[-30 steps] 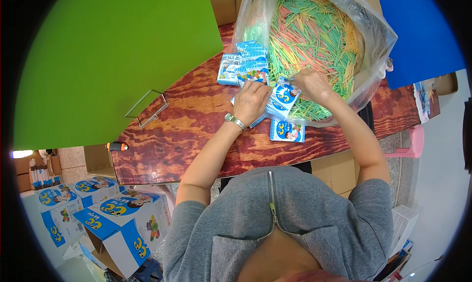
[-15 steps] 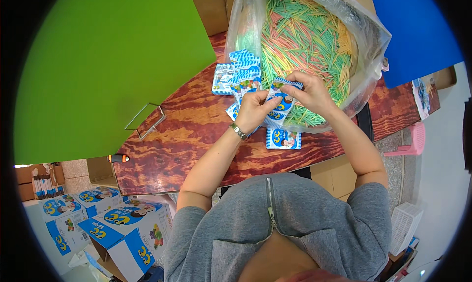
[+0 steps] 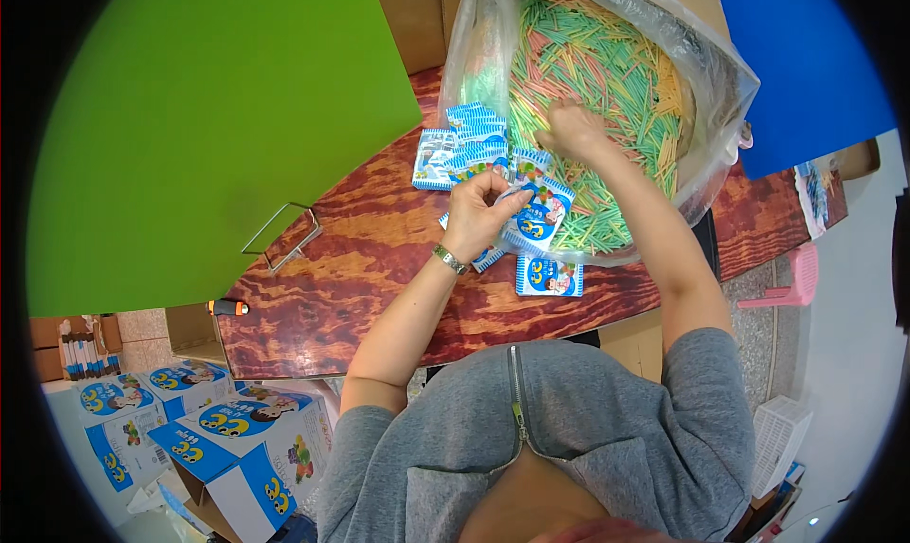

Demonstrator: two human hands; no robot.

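My left hand (image 3: 481,211) pinches the edge of a small blue and white packet (image 3: 542,219), which is held tilted over the near edge of a lined box. My right hand (image 3: 575,131) reaches over thin pink, green and yellow sticks (image 3: 607,74) that fill the box's clear plastic liner (image 3: 737,74). Its fingers are curled down at the sticks, and their tips are hidden. Left of the liner lies a heap of similar packets (image 3: 476,131). Another packet (image 3: 552,276) rests flat on the wooden table (image 3: 370,230), just below the held one.
A large green panel (image 3: 218,126) covers the left, with a wire stand (image 3: 282,238) by its edge. A blue panel (image 3: 806,69) stands at the right. Printed cartons (image 3: 242,439) sit at lower left, near an orange-and-black tool (image 3: 228,307). A pink stool (image 3: 802,276) is at right.
My right hand has left the packet and moved up over the sticks, its fingers now curled. My left hand still holds the packet, alone now.
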